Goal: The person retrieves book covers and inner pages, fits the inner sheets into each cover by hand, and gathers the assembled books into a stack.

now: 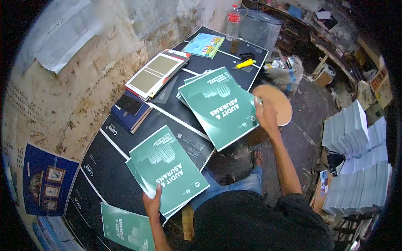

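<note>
My left hand [153, 203] grips the near edge of a small pile of green booklets [169, 167] printed "AUDIT & ASURANS", its thumb on top and its fingers hidden beneath. Farther right, my right hand [266, 115] pinches the right edge of the top green booklet [220, 106] on a second, fanned pile. That edge lifts slightly and overhangs the table. Another green booklet [127, 228] lies at the lower left, close to my left forearm. How many booklets each pile holds is hard to tell.
On the black table [167, 108] are a phone [128, 104] on blue notebooks, a stack of papers [155, 71], a yellow cutter [244, 64] and a bottle [233, 25]. A round stool [274, 102] stands at the right. Tall paper stacks [356, 180] line the far right.
</note>
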`<state>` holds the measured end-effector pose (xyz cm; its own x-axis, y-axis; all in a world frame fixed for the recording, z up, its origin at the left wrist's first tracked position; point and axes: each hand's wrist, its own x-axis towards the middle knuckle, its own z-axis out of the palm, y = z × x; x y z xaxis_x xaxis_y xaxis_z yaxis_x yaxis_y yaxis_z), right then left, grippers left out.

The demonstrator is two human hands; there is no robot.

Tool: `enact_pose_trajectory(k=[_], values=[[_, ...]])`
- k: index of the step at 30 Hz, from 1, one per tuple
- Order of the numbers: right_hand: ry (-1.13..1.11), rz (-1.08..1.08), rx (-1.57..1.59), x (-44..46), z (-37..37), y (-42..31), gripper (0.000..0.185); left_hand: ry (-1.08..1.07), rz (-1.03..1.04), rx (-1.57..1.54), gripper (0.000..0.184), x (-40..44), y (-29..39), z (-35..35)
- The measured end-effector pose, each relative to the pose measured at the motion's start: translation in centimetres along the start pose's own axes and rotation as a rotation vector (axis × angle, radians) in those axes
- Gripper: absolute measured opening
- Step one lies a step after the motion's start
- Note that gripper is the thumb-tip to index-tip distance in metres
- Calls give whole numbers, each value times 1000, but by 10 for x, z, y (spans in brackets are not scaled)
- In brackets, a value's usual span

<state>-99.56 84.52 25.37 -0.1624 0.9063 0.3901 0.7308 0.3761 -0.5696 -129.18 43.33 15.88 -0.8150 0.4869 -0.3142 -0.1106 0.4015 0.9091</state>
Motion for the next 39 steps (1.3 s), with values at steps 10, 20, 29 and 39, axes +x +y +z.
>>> enact_pose_trajectory(k=[10,20,29,39], values=[[-464,220,161,26,8,27,90,129,234,49,59,-22,8,8],[-791,392,616,49,19,-5,60,116,57,33,54,-15,-16,-9],[-468,-82,195,-11,-45,-150,48,195,-34,28,73,-11,-44,-3],[-854,186,1094,-170,41,-120,75,-120,-257,-739,101,-25,5,-27]])
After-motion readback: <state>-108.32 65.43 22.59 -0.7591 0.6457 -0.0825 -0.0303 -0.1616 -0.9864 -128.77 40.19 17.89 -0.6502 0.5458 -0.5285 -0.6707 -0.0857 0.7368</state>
